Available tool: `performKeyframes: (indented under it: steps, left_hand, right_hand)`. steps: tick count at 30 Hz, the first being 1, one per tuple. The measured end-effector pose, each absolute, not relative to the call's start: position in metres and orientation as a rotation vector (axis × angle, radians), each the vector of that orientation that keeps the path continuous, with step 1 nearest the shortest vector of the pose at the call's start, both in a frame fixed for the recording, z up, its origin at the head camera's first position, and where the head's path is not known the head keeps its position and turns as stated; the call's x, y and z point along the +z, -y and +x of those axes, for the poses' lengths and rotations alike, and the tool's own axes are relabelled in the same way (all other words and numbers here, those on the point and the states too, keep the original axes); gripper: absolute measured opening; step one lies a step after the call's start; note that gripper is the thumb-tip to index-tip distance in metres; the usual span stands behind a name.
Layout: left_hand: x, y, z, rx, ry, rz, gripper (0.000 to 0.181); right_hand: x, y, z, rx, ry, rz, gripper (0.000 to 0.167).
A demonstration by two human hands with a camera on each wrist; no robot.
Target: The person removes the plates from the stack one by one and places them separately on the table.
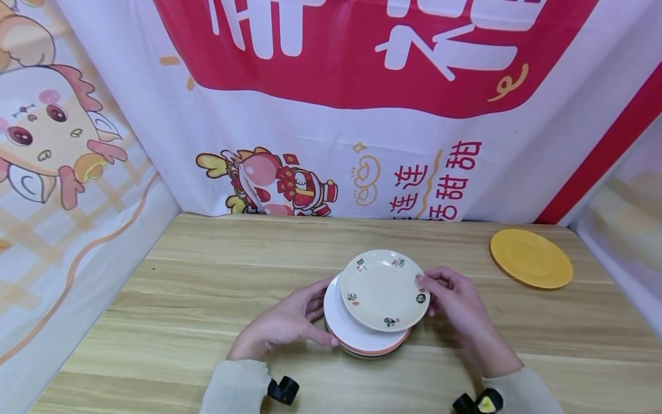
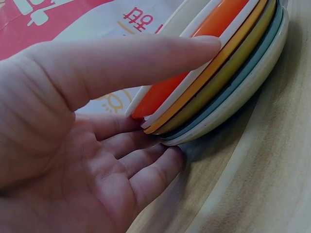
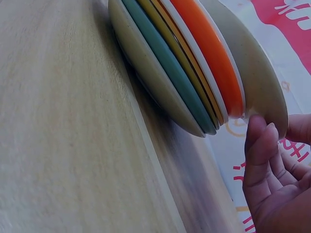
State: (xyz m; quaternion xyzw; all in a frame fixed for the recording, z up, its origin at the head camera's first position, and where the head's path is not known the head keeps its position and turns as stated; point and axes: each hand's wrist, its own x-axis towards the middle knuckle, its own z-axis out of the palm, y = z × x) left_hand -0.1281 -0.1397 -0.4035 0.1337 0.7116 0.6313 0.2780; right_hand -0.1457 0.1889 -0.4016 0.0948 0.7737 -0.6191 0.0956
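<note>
My right hand (image 1: 457, 299) pinches the right rim of a cream plate (image 1: 385, 290) printed with small dark and red marks. This plate is tilted above a stack, its right side raised. The stack's top is a white plate (image 1: 336, 313) with an orange outside (image 3: 214, 48). Below it, the right wrist view shows yellow and olive edges, a teal plate (image 3: 167, 63) and a pale plate (image 3: 150, 85) at the bottom. Against the stack's left side rests my left hand (image 1: 292, 322), thumb stretched along the rims and fingertips touching the edges.
A yellow plate (image 1: 532, 259) lies by itself at the table's back right. The wooden table (image 1: 207, 276) meets a printed cloth backdrop (image 1: 362, 155) at the back, with more cloth at both sides.
</note>
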Motion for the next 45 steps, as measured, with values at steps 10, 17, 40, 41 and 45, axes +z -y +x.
performKeyframes:
  steps: [10, 17, 40, 41, 45]
  left_hand:
    - [-0.404, 0.140, -0.127, 1.688, -1.929, 0.370, 0.111]
    - [-0.404, 0.140, -0.127, 1.687, -1.928, 0.375, 0.112]
    - [-0.405, 0.140, -0.127, 1.691, -1.924, 0.384, 0.112]
    - [-0.405, 0.140, -0.128, 1.691, -1.925, 0.386, 0.112]
    - [-0.405, 0.139, -0.127, 1.692, -1.927, 0.378, 0.112]
  right_hand:
    - [-0.402, -0.192, -0.147, -1.876, -2.287, 0.312, 0.044]
    - [-0.404, -0.196, -0.149, -1.839, -2.311, 0.352, 0.049]
    - [-0.408, -0.212, -0.156, -2.046, -2.116, 0.474, 0.054]
    - [-0.409, -0.213, -0.157, -2.057, -2.102, 0.490, 0.055]
    - [-0.411, -0.217, -0.158, -2.106, -2.063, 0.529, 0.056]
